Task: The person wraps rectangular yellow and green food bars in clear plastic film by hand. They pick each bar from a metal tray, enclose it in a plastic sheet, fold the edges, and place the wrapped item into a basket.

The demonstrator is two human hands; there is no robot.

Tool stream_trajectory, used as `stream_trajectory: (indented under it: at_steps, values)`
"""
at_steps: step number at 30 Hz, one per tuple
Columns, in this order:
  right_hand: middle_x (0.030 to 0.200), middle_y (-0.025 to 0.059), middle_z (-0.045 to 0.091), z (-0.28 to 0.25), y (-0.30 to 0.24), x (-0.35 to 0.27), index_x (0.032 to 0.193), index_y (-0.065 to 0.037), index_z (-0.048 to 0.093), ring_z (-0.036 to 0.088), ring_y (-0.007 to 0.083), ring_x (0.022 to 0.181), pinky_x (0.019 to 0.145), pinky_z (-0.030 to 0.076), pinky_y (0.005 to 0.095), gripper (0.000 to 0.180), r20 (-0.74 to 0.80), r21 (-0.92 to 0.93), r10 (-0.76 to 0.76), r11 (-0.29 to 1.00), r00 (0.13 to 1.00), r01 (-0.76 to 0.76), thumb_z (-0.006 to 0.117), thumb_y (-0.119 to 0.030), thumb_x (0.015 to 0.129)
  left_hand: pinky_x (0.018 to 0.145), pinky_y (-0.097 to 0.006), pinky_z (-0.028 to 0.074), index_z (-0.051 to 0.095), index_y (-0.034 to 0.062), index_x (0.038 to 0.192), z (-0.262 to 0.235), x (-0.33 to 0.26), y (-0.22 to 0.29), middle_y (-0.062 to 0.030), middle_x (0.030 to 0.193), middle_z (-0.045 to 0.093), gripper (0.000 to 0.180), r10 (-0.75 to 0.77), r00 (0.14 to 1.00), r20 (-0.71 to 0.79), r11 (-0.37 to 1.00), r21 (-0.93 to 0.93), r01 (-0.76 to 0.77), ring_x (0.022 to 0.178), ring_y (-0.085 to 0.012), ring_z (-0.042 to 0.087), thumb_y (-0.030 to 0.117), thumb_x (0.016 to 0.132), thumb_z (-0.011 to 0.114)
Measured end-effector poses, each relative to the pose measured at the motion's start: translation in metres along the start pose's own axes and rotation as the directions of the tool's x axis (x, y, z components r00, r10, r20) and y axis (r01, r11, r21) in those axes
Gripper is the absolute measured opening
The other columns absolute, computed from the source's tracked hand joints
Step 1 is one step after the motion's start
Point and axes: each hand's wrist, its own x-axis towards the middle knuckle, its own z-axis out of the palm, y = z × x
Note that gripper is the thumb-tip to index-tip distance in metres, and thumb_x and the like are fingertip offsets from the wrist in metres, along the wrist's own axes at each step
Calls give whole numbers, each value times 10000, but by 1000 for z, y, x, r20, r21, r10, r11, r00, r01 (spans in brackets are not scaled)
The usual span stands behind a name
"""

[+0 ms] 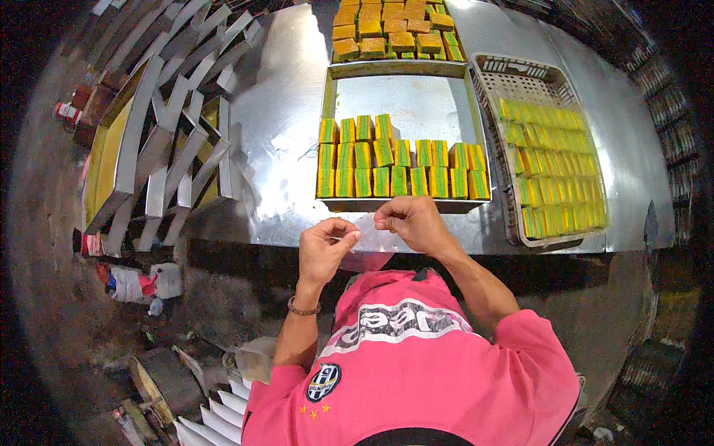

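My left hand (320,249) and my right hand (418,225) are raised at the table's near edge, fingertips pinched. Between them is a thin, see-through piece of plastic (365,223), apparently a small bag; its outline is hard to make out. Just beyond my fingers lies a shallow metal tray (401,93) with rows of green-and-yellow layered cake slices (361,156) in its near half. The far half shows bare metal. Neither hand touches the cake.
To the right stands a plastic basket (532,80) with rows of wrapped-looking cake slices (558,167). Another tray of brown-topped cake pieces (372,30) is at the back. Empty metal pans (160,141) are stacked at the left of the metal table (279,119).
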Motion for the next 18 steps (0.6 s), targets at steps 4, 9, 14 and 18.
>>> stream_trajectory:
  at_steps: [4,9,14,18]
  values:
    - [855,125,747,0,6,-5,893,-55,767,736,299,832,742,562,402,82,21,-246,-240,940,971,237,777,-111,834,651,-242,540,738,-5,972,13,10,20,-48,836,729,94,-59,994,93,990,-124,70,704,-100,658,38,895,769]
    - [880,139,742,6,-6,-12,928,-78,736,721,336,820,731,555,432,126,-139,-229,-293,939,946,257,767,-168,846,620,-241,519,700,-9,979,12,19,8,-52,803,719,115,41,994,97,999,-22,-39,686,-96,650,14,887,765]
    - [837,83,691,12,-4,-15,906,-116,695,684,297,852,737,514,445,165,-145,-413,-452,836,880,362,795,-157,781,576,-227,487,675,17,1083,11,11,12,-3,704,671,202,53,990,133,989,-140,-34,630,-64,618,44,905,766]
    - [842,18,624,18,-14,-15,869,-145,674,616,253,880,795,458,422,157,-155,-533,-620,708,769,464,785,-164,759,581,-233,475,668,41,1093,1,7,21,4,691,647,215,104,974,200,994,-56,-95,637,-61,612,53,902,766]
